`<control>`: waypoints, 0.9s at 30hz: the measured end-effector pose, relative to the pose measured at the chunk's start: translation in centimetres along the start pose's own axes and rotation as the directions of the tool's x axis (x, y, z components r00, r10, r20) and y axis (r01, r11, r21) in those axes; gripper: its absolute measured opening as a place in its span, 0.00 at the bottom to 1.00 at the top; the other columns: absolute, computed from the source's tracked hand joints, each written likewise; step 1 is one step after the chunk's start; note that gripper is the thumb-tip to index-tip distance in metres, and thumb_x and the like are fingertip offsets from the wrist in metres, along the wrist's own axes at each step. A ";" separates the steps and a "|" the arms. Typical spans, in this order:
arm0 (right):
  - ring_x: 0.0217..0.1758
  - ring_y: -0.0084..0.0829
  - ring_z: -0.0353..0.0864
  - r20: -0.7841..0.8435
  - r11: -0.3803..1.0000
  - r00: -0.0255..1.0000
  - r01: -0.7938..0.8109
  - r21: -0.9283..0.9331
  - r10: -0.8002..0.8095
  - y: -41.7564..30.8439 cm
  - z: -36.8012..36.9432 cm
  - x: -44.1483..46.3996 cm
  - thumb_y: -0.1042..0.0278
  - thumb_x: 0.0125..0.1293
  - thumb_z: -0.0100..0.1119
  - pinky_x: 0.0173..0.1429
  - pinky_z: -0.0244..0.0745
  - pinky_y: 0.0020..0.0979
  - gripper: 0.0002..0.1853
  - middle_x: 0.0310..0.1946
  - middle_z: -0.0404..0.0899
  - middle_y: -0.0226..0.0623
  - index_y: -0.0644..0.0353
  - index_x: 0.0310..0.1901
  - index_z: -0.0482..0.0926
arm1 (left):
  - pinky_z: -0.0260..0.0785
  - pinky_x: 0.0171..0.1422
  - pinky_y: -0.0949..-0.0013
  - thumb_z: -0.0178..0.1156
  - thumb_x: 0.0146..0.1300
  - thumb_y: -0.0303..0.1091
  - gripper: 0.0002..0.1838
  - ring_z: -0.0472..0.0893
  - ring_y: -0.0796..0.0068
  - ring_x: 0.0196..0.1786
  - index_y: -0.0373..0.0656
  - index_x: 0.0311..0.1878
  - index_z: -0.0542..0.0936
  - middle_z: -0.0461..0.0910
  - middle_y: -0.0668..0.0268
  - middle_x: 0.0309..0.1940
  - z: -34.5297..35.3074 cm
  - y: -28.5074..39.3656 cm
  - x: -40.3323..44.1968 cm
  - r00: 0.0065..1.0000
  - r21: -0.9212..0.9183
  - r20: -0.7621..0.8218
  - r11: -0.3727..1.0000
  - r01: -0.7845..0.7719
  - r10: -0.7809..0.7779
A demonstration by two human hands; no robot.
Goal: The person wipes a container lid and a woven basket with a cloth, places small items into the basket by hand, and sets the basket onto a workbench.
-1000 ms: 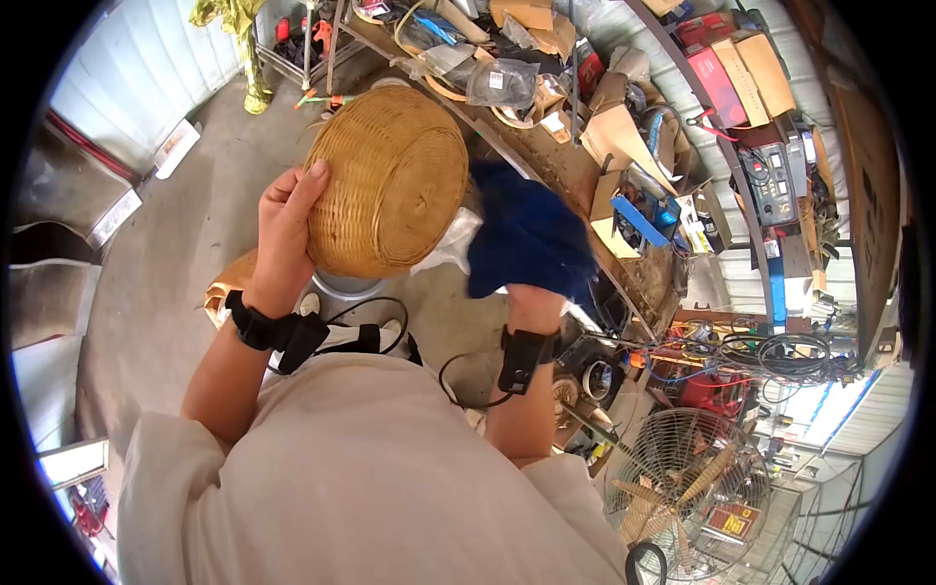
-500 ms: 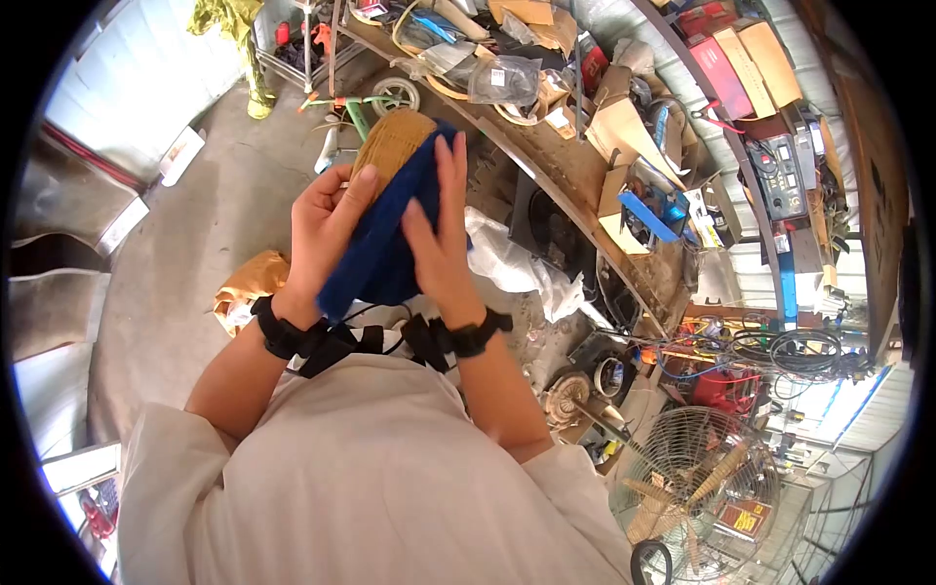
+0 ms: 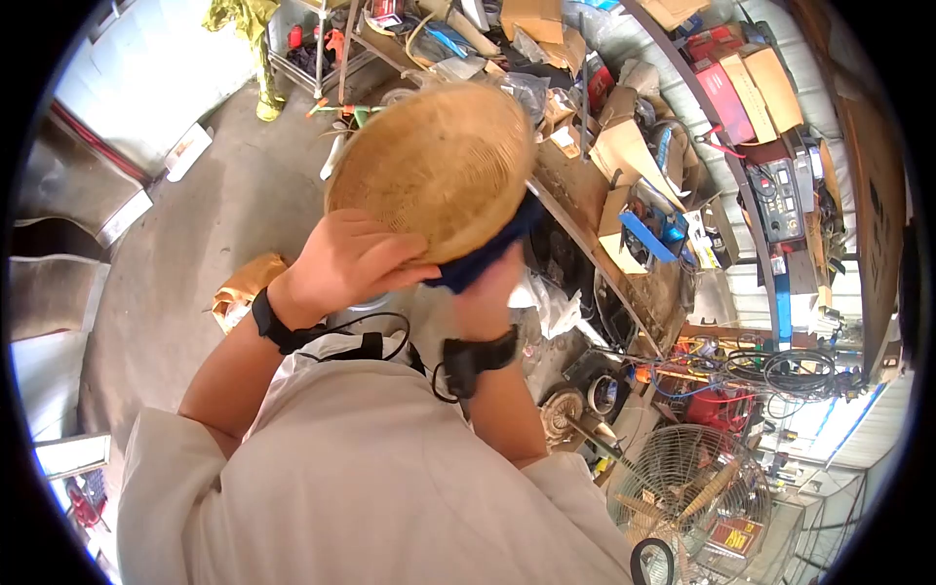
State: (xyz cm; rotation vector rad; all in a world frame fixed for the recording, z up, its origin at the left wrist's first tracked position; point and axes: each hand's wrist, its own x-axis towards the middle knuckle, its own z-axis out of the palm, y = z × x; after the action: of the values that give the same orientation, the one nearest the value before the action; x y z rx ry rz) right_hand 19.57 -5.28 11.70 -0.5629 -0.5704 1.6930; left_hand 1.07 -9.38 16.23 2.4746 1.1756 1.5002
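Note:
A round, shallow woven basket [image 3: 434,166] is tilted up in front of me, its inside facing the camera. My left hand [image 3: 356,255] is closed on its near rim, the thumb lying over the edge. Behind the basket's lower right side shows a dark blue cloth [image 3: 483,258], pressed against the underside. My right hand [image 3: 489,292] is at that cloth, smeared by motion, with its fingers mostly hidden behind cloth and basket; whether they are closed on it I cannot tell.
To the right runs a workbench [image 3: 575,195] piled with cardboard boxes, bags and parts. A caged fan [image 3: 692,497] stands at lower right. An orange-brown bag [image 3: 249,283] lies on the concrete floor [image 3: 195,244] at left. White plastic [image 3: 556,304] lies near the bench.
The basket has turned from edge-on to showing its open inside. My left hand has shifted onto the near rim, and my right hand has moved down and right with the blue cloth.

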 end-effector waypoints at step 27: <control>0.43 0.47 0.70 0.872 0.111 0.485 0.872 -0.476 -0.066 -8.7 5.9 1.8 0.63 0.66 0.48 0.54 0.62 0.43 0.12 0.36 0.74 0.41 0.64 0.39 0.75 | 0.56 0.19 0.65 0.77 0.46 0.30 0.16 0.71 0.65 0.16 0.39 0.34 0.79 0.69 0.64 0.14 -2.5 2.9 -0.5 0.993 -0.351 0.024 0.929 0.118 -0.118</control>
State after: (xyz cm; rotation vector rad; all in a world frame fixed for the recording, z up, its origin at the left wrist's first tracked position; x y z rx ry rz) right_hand 21.88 -2.37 21.69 -0.3543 -2.1736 0.5300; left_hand 0.72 -12.64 18.27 2.1317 0.9362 1.5189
